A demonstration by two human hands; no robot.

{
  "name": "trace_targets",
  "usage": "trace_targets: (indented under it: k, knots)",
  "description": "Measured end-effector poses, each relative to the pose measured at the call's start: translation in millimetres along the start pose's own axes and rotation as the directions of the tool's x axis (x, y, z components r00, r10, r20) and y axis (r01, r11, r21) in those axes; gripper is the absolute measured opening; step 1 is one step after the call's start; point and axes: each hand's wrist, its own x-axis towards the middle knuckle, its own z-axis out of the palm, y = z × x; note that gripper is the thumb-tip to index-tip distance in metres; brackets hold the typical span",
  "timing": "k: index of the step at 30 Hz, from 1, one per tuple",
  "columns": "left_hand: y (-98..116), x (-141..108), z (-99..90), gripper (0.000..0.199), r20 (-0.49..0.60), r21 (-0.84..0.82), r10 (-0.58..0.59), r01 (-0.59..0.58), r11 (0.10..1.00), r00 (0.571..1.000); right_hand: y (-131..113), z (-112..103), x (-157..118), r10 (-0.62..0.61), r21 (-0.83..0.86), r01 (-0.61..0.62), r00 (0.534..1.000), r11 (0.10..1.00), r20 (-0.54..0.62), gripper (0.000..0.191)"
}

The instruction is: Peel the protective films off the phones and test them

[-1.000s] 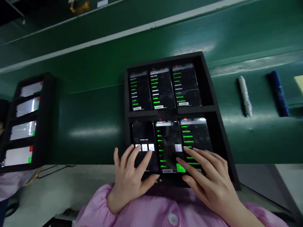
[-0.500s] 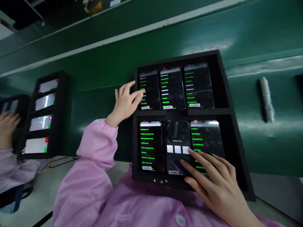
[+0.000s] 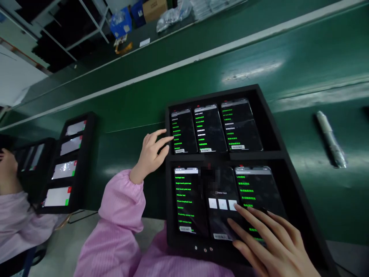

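A black tray (image 3: 201,158) on the green table holds two rows of phones with lit screens. My left hand (image 3: 152,154) is at the tray's left edge, fingers apart, its index fingertip over the top-left phone (image 3: 186,130). My right hand (image 3: 268,238) spreads over the lower row. Its index fingertip is at the rightmost white square on the middle phone (image 3: 220,219), which shows a vibrator test. The same hand partly covers the lower-right phone (image 3: 255,181). The lower-left phone (image 3: 187,200) shows a green text list. Neither hand holds anything.
Left of the tray, a black case (image 3: 83,154) holds several bright-screened phones. At the far left are another person's hand (image 3: 8,169) and a second black case (image 3: 21,150). A wrapped cylindrical object (image 3: 331,139) lies at right. Bins, a box and plastic bags stand at the back.
The view has tilted up, so the tray sits lower and more of the background shows. The list on the top-left phone has scrolled. My right index finger stays at the same square.
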Motion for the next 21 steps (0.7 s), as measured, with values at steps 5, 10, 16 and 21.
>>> trace_targets:
  k: [5,10,16,21]
  knots:
    - [10.6,-3.1,7.7,0.036,0.013,0.077,-0.028,0.027,0.997,1.0,1.3,-0.3,-1.3,-0.005,-0.012,0.005,1.0,1.0,-0.01,0.027]
    - [16.2,1.5,8.2,0.041,-0.032,0.079,-0.004,0.007,0.997,0.999,0.0,-2.1,0.3,0.005,-0.027,-0.005,1.0,1.0,0.005,0.026]
    - [25.8,5.0,20.1,0.04,-0.034,0.074,-0.003,0.005,0.997,0.999,-12.8,-2.1,0.8,0.169,0.04,-0.169,0.986,0.985,-0.001,0.023]
    - [25.1,-1.0,24.6,0.038,-0.06,0.106,0.003,0.004,0.994,0.998,-19.8,-0.7,-1.3,0.214,0.061,-0.215,0.977,0.975,0.01,0.021]
